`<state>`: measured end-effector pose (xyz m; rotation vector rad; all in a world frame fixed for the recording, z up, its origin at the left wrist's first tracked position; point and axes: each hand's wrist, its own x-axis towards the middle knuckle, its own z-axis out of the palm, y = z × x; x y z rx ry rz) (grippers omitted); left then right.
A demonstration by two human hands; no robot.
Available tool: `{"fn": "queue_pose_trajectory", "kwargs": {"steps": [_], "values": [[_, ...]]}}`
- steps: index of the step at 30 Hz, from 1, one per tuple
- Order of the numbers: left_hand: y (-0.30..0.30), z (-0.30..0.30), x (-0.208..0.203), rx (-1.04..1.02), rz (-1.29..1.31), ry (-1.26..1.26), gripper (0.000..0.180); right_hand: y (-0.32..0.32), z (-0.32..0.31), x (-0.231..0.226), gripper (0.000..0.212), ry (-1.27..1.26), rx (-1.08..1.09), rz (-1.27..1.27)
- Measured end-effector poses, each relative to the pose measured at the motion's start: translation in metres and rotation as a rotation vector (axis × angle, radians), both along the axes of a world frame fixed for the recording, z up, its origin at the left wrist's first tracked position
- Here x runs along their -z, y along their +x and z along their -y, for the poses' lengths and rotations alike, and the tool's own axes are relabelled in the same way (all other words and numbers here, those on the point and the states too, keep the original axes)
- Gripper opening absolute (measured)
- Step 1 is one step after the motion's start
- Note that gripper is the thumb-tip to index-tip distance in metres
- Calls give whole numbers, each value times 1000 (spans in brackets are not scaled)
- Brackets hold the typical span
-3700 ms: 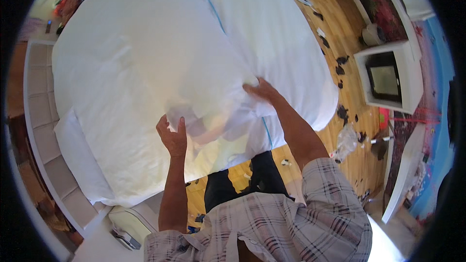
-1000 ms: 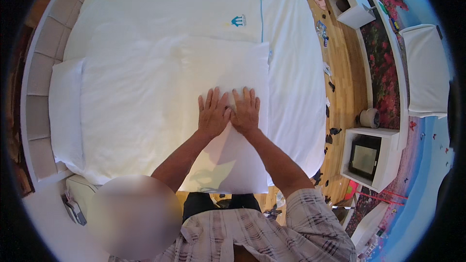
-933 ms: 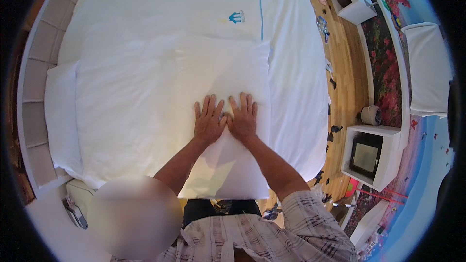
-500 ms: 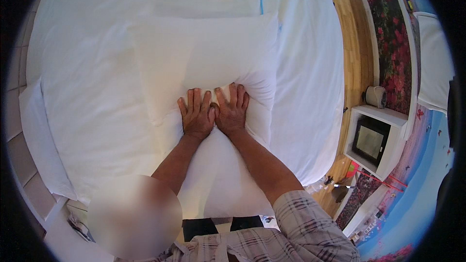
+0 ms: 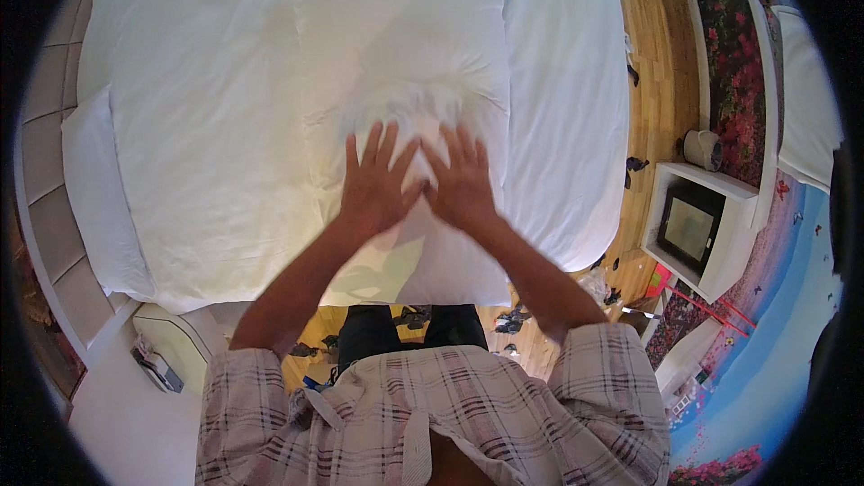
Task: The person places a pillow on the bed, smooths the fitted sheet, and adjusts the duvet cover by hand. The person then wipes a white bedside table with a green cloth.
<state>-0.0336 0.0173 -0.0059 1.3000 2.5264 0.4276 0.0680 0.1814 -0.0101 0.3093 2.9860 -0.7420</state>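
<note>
A plump white pillow (image 5: pixel 405 36) lies flat on the white-covered bed (image 5: pixel 216 153), with its near end at the bed's front edge. Over its middle, my left hand (image 5: pixel 373 189) is spread, fingers pointing away from me. Beside it, my right hand (image 5: pixel 463 184) is spread the same way, the two thumbs close together. Neither hand grips anything. Just beyond the fingertips the pillow's cloth is dented and creased. Whether the palms touch the cloth or hover just above it, I cannot tell.
Another white pillow (image 5: pixel 103 202) leans by the padded headboard (image 5: pixel 49 148) at the left. A white nightstand (image 5: pixel 184 342) stands near left. On the right are a white cabinet with a black-framed appliance (image 5: pixel 688 232), a bucket (image 5: pixel 702 150) and dark scraps (image 5: pixel 636 165) on the wooden floor.
Both hands, pressed into the pillow before, now show flatter with fingers straighter and a little blurred. The view has shifted, showing more of my shirt and the floor nearby.
</note>
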Motion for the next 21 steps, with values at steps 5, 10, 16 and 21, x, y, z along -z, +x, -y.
{"fn": "queue_pose_trajectory", "kwargs": {"steps": [5, 10, 16, 21], "values": [[89, 57, 76, 41, 157, 42, 69, 101, 49, 63, 66, -60, 43, 11], [88, 54, 165, -7, 103, 90, 64, 94, 52, 136, 67, 7, 87, -80], [85, 49, 136, 3, 88, 74, 62, 88, 50, 102, 65, -19, 75, -43], [9, 13, 27, -72, -120, 405, 66, 4, 12, -9, 62, 43, 218, -365]]}}
